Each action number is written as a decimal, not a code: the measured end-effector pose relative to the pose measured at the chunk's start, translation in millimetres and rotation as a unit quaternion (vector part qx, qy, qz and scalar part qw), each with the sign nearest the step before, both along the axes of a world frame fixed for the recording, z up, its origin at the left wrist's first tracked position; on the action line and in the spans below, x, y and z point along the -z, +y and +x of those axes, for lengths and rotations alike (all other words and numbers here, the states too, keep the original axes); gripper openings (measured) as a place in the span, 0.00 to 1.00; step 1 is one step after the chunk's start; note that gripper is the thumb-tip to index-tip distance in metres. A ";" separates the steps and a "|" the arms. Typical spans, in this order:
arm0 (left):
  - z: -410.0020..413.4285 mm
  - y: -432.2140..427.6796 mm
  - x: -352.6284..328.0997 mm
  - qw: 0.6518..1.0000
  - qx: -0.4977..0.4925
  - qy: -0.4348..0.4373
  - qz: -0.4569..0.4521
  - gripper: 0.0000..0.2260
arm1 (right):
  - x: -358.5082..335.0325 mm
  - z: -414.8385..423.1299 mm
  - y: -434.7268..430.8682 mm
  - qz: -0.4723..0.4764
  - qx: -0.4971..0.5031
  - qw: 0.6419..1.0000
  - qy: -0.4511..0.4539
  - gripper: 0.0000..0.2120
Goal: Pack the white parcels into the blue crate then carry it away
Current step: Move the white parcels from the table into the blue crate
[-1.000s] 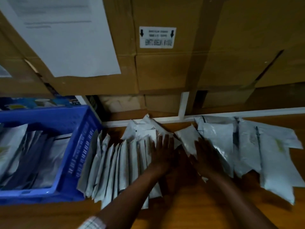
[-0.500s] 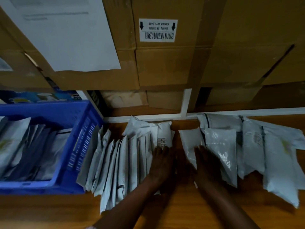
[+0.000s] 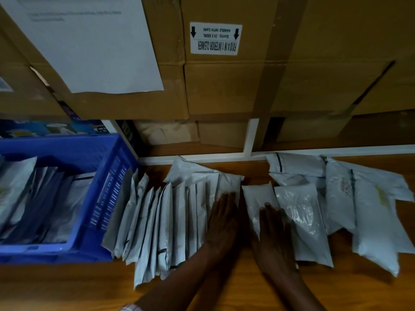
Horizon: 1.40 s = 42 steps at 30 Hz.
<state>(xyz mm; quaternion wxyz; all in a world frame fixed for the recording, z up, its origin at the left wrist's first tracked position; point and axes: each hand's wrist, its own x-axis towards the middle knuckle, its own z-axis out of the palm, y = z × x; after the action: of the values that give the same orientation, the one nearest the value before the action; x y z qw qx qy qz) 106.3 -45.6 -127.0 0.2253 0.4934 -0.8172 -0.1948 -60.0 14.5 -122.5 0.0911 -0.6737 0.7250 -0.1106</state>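
The blue crate [image 3: 107, 189] stands at the left on the wooden table, with several parcels upright inside it. A row of white parcels [image 3: 166, 221] leans on edge against the crate's right wall. My left hand [image 3: 222, 223] lies flat, fingers straight, against the right end of that row. A small white parcel [image 3: 256, 198] lies just right of it, and my right hand [image 3: 274, 239] rests flat on its lower part and on the neighbouring crinkled parcel [image 3: 303, 218]. More white parcels [image 3: 368, 212] lie spread out flat to the right.
Stacked cardboard boxes [image 3: 224, 86] form a wall behind the table, one with a large white paper sheet [image 3: 94, 46]. A white frame rail [image 3: 251, 151] runs along the table's back edge. Bare wooden table surface [image 3: 224, 288] shows near me.
My left hand pushed the rightmost parcel upright against the leaning row. My right hand slid toward me over the small parcel. The view tilted a little.
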 end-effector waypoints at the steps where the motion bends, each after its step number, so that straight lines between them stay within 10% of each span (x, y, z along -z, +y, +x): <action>1: -0.8 -0.4 3.3 0.999 0.016 -0.029 -0.024 0.29 | 1.3 -1.4 1.0 -0.003 0.002 1.000 -0.013 0.33; 27: -20.6 8.6 -12.8 0.978 0.016 -0.205 0.024 0.33 | 15.9 -16.3 11.0 -0.190 0.042 0.980 0.037 0.23; 42: 53.2 1.4 -203.9 0.998 -0.022 -0.045 0.024 0.35 | -89.0 53.3 -16.8 -0.269 0.054 0.958 -0.083 0.27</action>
<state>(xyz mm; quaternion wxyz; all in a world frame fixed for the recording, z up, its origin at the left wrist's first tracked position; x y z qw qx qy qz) 159.5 -44.2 76.9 0.1806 0.5247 -0.8106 -0.1872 -6.7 -2.3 -33.5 -0.0396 -0.6214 0.6938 -0.3617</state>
